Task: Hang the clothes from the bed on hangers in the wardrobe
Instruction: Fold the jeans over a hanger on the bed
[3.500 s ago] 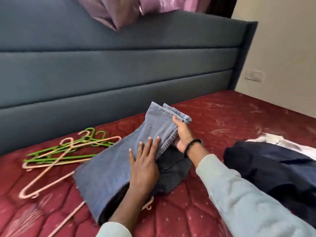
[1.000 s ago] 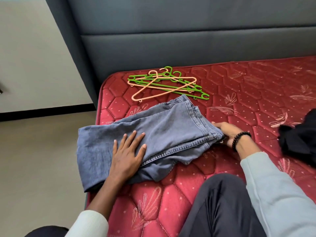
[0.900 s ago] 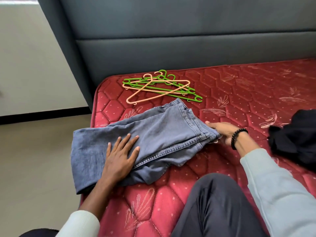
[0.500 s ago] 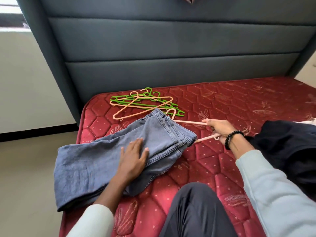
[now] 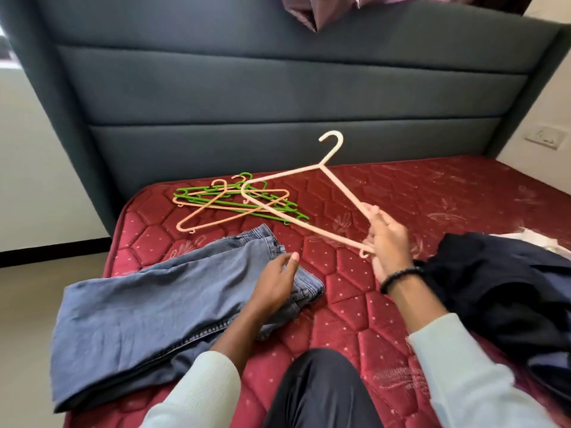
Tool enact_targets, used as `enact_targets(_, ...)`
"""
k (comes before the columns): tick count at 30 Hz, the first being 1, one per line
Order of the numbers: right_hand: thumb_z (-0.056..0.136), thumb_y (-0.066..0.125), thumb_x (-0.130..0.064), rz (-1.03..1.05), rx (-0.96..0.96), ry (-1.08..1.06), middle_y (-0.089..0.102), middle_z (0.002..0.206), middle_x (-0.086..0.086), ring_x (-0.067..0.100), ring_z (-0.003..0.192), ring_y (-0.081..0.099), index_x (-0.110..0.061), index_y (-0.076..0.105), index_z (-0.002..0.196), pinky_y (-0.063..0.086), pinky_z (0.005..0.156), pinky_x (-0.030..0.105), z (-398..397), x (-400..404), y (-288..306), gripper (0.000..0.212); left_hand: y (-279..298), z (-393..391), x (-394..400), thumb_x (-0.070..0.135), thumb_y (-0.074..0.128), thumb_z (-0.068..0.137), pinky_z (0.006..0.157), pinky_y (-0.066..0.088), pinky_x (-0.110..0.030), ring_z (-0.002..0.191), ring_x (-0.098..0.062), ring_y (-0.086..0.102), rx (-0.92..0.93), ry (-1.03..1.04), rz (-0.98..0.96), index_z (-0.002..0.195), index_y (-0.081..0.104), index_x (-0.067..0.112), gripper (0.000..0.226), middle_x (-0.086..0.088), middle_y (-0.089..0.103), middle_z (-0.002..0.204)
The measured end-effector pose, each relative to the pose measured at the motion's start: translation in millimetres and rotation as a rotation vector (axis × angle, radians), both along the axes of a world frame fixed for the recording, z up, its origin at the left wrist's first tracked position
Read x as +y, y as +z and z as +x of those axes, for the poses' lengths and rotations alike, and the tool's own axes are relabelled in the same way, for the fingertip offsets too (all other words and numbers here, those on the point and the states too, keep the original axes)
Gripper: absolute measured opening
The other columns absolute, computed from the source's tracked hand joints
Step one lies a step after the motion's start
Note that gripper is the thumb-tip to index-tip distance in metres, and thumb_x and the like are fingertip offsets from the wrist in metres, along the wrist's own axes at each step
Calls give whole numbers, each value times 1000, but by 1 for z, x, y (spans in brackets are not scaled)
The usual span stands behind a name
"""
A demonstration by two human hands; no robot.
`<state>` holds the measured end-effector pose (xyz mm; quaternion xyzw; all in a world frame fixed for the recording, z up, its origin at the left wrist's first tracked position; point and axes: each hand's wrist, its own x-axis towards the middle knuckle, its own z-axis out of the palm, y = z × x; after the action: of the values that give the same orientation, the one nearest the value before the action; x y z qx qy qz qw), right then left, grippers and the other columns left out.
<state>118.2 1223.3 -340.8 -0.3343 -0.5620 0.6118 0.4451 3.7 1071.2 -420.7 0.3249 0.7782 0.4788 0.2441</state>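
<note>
Still folded on the bed [image 5: 401, 186], the jeans [image 5: 160, 307] may unfold when threaded, since the left hand [image 5: 273, 284] hovers open above them. Half a second ago the peach hanger [image 5: 296, 196] lay low (now raised), pinched by the right hand [image 5: 386, 239].

Home bedroom: red quilted mattress [image 5: 401, 193], padded grey headboard [image 5: 247, 94], wall socket [image 5: 542, 139].
</note>
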Motion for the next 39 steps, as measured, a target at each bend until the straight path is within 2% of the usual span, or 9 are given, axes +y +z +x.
enact_targets(4, 108, 42, -20, -103, 103, 91, 27, 49, -14, 0, 40, 24, -15, 69, 111, 26, 35, 16, -44, -79, -19, 28, 29, -18, -28, 50, 36, 104, 97, 45, -36, 105, -14, 59, -346, 195, 243, 102, 57, 28, 30, 5, 61, 116)
enact_targets(6, 108, 40, -18, -187, 107, 184, 28, 52, -10, 1, 42, 27, -17, 67, 111, 31, 36, 15, -65, -127, -38, 27, 34, -35, -67, 40, 40, 106, 77, 50, -29, 85, -14, 61, -448, 340, 312, 98, 54, 23, 23, 2, 59, 102)
enact_targets(12, 106, 44, -23, -101, -182, 678, 44, 47, -2, 8, 41, 43, -8, 61, 106, 40, 44, 20, -93, -231, -98, 22, -2, -74, -183, 4, 48, 101, 39, 36, -12, 60, -14, 48, -305, 493, 86, 97, 52, 16, 13, -9, 51, 83)
enact_targets(15, 106, 40, -33, 75, -340, 688, 41, 44, -6, 13, 42, 43, -13, 57, 90, 42, 48, 29, -98, -244, -113, 31, -28, -79, -210, 23, 59, 97, 53, 46, -31, 64, -29, 60, -141, 412, -162, 117, 61, 15, 22, -6, 60, 73)
enact_targets(21, 107, 38, -24, 479, -566, 446, 70, 89, 15, 37, 89, 65, -13, 62, 100, 33, 67, 36, -91, -233, -114, 27, -12, -93, -251, 32, 66, 88, 99, 43, -41, 117, -33, 55, 313, 800, -375, 122, 63, 22, 35, -11, 59, 122)
enact_targets(24, 107, 33, -31, 593, -672, 424, 70, 100, 26, 45, 93, 64, -17, 59, 113, 40, 67, 43, -86, -237, -111, 30, -16, -103, -292, 36, 68, 86, 102, 38, -45, 122, -38, 49, 179, 1022, -449, 133, 50, 19, 54, -14, 45, 135)
enact_targets(29, 107, 31, -31, 689, -670, 488, 70, 100, 25, 45, 92, 66, -20, 52, 128, 41, 65, 42, -85, -249, -106, 32, -27, -105, -323, 31, 66, 94, 63, 51, -28, 82, -22, 61, -404, 799, -134, 97, 61, 9, 23, -12, 65, 103)
enact_targets(35, 107, 28, -36, 774, -689, 584, 71, 104, 21, 44, 93, 66, -27, 41, 144, 51, 72, 46, -79, -262, -105, 41, 27, -112, -257, 12, 55, 95, 43, 32, -19, 42, -4, 34, -319, 684, 233, 88, 47, 18, 13, 1, 36, 64)
enact_targets(39, 106, 27, -43, 613, -555, 579, 69, 119, 16, 39, 104, 66, -33, 35, 150, 49, 77, 41, -75, -270, -105, 46, 45, -111, -181, 36, 57, 97, 52, 37, -30, 57, -14, 43, -117, 489, 77, 84, 52, 17, 24, 0, 47, 65)
